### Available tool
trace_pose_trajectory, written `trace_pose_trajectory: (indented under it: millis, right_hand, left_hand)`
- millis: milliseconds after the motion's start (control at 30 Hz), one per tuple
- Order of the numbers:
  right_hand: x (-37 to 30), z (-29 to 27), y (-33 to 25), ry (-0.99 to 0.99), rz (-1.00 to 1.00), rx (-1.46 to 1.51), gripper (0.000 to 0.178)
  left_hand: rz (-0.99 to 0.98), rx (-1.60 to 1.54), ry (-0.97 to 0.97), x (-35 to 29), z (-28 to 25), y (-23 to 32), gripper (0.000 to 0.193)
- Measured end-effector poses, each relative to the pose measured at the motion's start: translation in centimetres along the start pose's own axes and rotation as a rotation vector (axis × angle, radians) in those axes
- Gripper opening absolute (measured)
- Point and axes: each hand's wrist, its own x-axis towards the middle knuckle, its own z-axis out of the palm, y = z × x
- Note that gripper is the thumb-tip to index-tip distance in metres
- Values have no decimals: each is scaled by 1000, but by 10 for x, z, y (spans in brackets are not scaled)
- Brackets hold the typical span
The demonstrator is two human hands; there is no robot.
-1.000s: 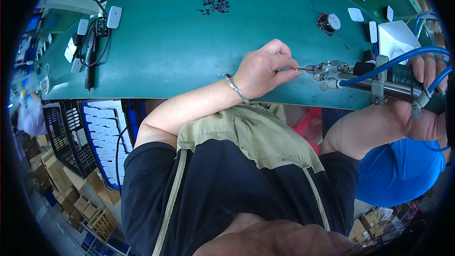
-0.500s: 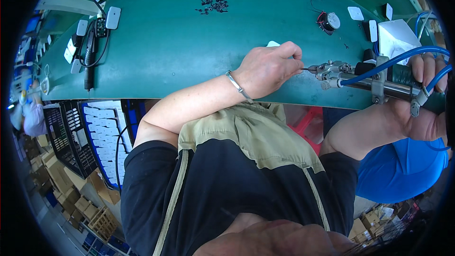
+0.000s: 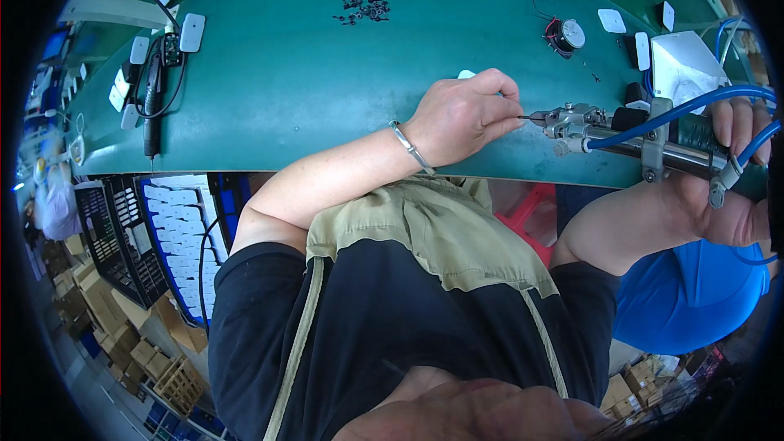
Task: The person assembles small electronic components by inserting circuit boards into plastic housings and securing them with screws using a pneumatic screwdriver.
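My left hand [image 3: 465, 118], with a metal bangle at its wrist, is closed in a pinch at the thin dark tip of a pneumatic tool [image 3: 686, 157]. What lies between the fingertips is too small and covered to make out. The tool has a shiny metal cylinder, a jointed metal head and blue air hoses [image 3: 694, 102]. My right hand [image 3: 739, 126] wraps its fingers over the tool's dark green rear body at the right edge. A small white piece [image 3: 466, 74] peeks out behind my left hand.
Small dark parts [image 3: 365, 6] lie in a loose pile on the green bench [image 3: 269, 73]. A round speaker-like part with wires [image 3: 565, 35] sits at the back right. White-topped blocks [image 3: 193, 33] and a black electric screwdriver [image 3: 153, 118] are at left. A blue stool [image 3: 694, 302] stands below.
My left thumb has straightened a little toward the tool's tip, and the fingers have shifted slightly. My right hand keeps its hold on the tool.
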Motion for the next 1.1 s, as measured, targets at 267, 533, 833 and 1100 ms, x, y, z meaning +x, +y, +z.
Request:
trace_pose_trajectory:
  millis: [267,533,833,1100]
  right_hand:
    - [-4,-4,8,-33,-18,-2,29]
    - [-1,-12,13,-57,77,110,27]
    - [-14,42,25,226,-55,240,27]
    - [-13,26,27,182,-72,274,27]
  left_hand:
    - [2,182,70,-2,-29,-10,41]
    - [-455,158,-274,-16,-14,-30,49]
    - [-635,-514,-214,-16,2,-27,37]
    - [-846,-884,-204,-7,-3,-7,37]
